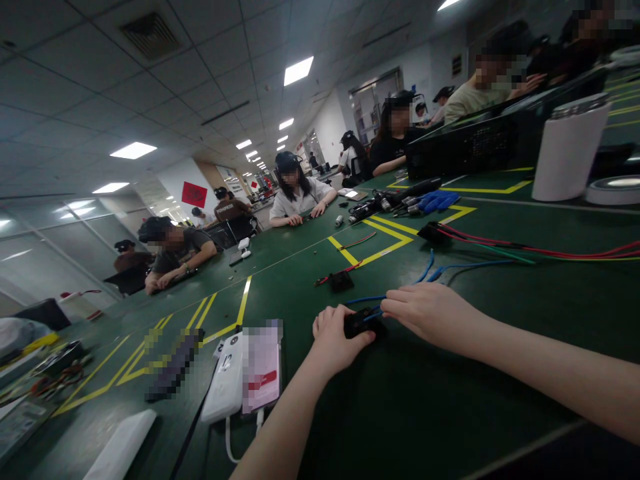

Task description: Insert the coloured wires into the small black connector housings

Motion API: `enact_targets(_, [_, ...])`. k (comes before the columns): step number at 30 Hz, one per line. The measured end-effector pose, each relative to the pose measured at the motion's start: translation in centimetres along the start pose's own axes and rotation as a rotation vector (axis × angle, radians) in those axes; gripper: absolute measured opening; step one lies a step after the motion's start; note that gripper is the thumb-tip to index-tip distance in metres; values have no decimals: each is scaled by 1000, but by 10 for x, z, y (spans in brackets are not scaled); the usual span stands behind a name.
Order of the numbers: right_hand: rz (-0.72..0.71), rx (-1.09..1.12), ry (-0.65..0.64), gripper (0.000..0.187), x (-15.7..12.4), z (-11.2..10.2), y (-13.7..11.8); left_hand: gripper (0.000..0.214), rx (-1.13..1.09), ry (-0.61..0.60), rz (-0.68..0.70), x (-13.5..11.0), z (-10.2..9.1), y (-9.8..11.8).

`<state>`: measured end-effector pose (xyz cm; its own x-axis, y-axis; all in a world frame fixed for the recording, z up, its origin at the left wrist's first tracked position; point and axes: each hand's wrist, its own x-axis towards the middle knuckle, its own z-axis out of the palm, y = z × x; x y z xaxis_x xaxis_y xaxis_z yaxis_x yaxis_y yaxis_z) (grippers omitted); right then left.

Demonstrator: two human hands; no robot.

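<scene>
My left hand [334, 341] is closed around a small black connector block [359, 324] on the green table [400, 400], thumb pressed on its near side. My right hand [425, 312] comes in from the right, fingers pinched at the blue wires [440, 269] where they enter the block. The blue wires run away to the upper right. A second black connector with red wires [341, 280] lies a little beyond my hands, untouched.
A phone on a white power bank [227, 380] lies left of my hands. Red and green wires [525, 250], a tool pile [400, 200], a white cylinder [565, 150] and a tape roll [615, 190] sit at the far right. Several people work along the table.
</scene>
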<state>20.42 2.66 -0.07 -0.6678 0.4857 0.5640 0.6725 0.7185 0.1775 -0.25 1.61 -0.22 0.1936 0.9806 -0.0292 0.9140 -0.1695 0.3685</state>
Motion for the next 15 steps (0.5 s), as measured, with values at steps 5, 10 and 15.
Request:
enact_targets(5, [-2, 4, -14, 11, -1, -1, 2, 39, -18, 3, 9, 0, 0, 1])
enact_targets(10, [-28, -18, 46, 13, -2, -2, 0, 37, -28, 19, 13, 0, 0, 2])
enact_targets(15, [-28, -21, 74, 13, -2, -2, -2, 37, -34, 20, 13, 0, 0, 2])
